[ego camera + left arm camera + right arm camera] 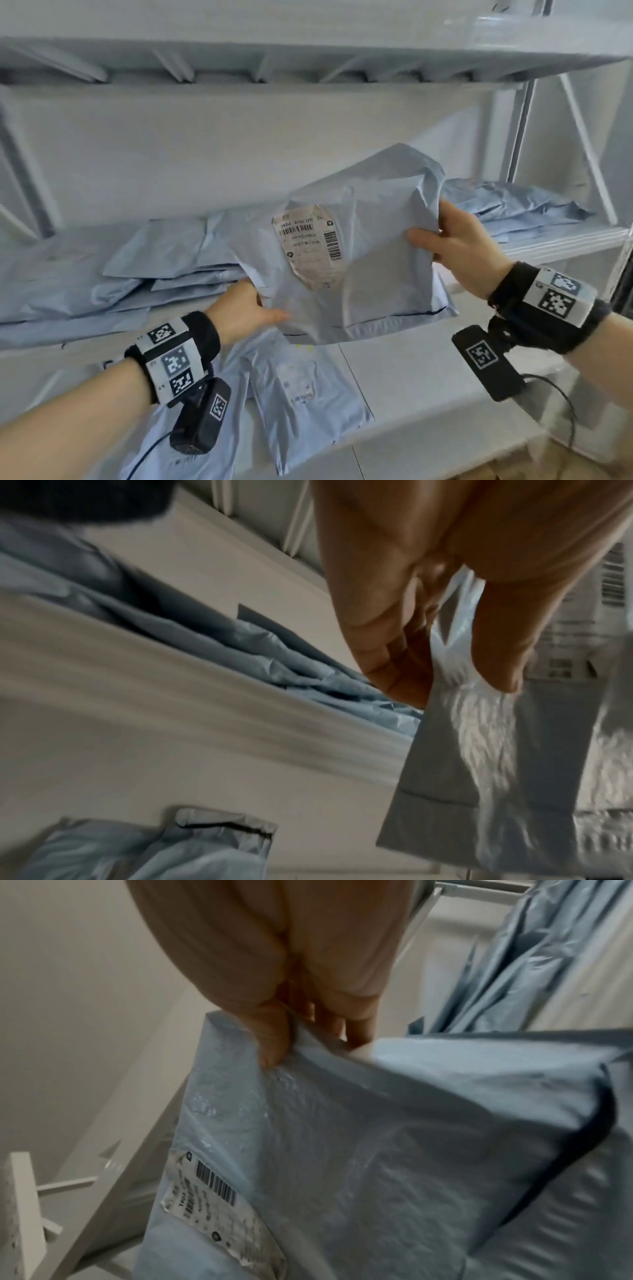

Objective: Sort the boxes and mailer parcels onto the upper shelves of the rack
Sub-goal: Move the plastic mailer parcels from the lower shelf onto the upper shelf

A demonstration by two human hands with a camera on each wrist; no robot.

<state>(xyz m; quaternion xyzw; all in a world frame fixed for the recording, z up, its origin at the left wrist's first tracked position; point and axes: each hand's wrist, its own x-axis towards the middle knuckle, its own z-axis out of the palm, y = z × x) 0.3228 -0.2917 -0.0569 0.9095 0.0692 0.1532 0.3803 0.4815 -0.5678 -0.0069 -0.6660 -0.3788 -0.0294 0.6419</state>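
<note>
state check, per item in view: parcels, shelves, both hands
held mailer: off the shelf, in the air, label facing the camera, gripped at both side edges
left hand: pinches the mailer's left edge
right hand: pinches its right edge
left stack of mailers: lying flat on the upper shelf
right pile of mailers: same shelf
lower-shelf mailers: lying flat, not yet moved up
upper shelf: partly filled

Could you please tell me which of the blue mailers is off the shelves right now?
The labelled mailer, gripped by the left hand and right hand; the others lie on the rack.
</note>
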